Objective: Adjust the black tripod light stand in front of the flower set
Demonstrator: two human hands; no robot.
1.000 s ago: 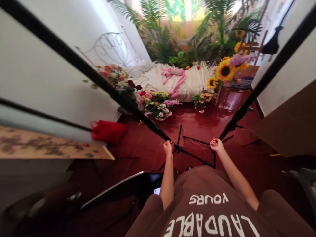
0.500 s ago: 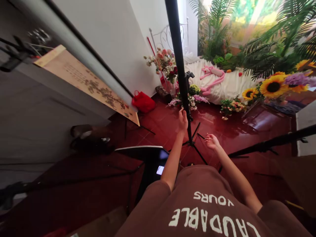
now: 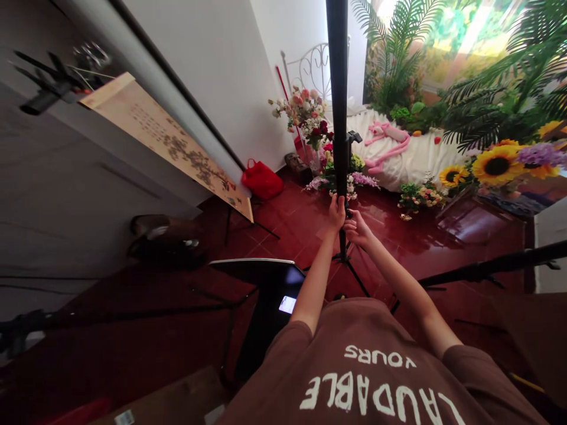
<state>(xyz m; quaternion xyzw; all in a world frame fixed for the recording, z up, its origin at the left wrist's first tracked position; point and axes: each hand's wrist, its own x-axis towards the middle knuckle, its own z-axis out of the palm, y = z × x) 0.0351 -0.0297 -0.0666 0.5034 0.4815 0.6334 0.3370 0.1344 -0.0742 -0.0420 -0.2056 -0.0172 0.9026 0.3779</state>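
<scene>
A tall black light stand (image 3: pixel 340 106) rises in front of me, with its tripod legs (image 3: pixel 357 277) spread on the red floor. My left hand (image 3: pixel 336 213) is closed round the lower part of its pole. From the right, my right hand (image 3: pixel 358 229) reaches the same spot, fingers curled at a small dark knob (image 3: pixel 348 213) on the pole. The fingers partly hide that knob. Higher up, another black clamp knob (image 3: pixel 354 137) sticks out on the right side of the pole, apart from both hands.
A phone (image 3: pixel 287 304) with a lit screen lies on a dark surface by my left arm. A hanging scroll (image 3: pixel 177 144) and red bag (image 3: pixel 262 179) are at left. Sunflowers (image 3: pixel 496 165), a pink plush toy (image 3: pixel 390 141) and another black pole (image 3: pixel 496 264) are at right.
My right hand has moved left and up to the pole and closed at its knob. My left hand, open beside the pole before, now grips it. The view has shifted slightly.
</scene>
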